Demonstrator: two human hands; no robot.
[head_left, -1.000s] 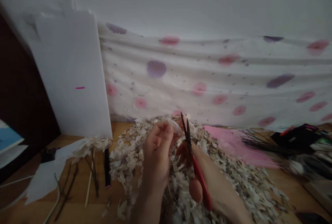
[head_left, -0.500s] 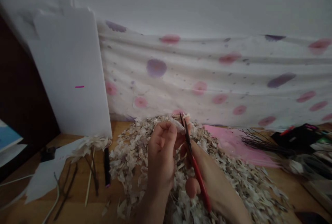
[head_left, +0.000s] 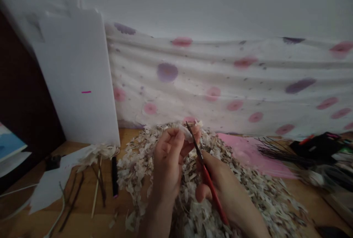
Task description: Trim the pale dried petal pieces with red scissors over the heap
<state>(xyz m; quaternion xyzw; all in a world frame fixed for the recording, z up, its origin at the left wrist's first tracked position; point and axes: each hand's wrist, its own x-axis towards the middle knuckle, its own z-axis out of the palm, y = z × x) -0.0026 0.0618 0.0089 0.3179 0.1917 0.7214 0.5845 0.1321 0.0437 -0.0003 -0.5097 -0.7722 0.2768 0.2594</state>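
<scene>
My left hand (head_left: 168, 157) pinches a thin whitish petal-like piece (head_left: 186, 134) between thumb and fingers. Red-handled scissors (head_left: 211, 184) are in my right hand (head_left: 217, 179), their dark blades pointing up and left across the right side of that piece. The blades look closed or nearly so. Below and around both hands spreads a large heap of pale, dry petal-like pieces (head_left: 248, 190).
A white board (head_left: 77, 61) stands at the left by a patterned cloth (head_left: 193, 68). Near it lie a pale ruffled flower (head_left: 96, 155), thin sticks, paper and a black marker (head_left: 114, 179). A pink sheet (head_left: 253, 157) and dark twigs (head_left: 278, 153) are at the right.
The scissor blades have come together and moved slightly left over the pale piece. My left hand has shifted a little left with the piece.
</scene>
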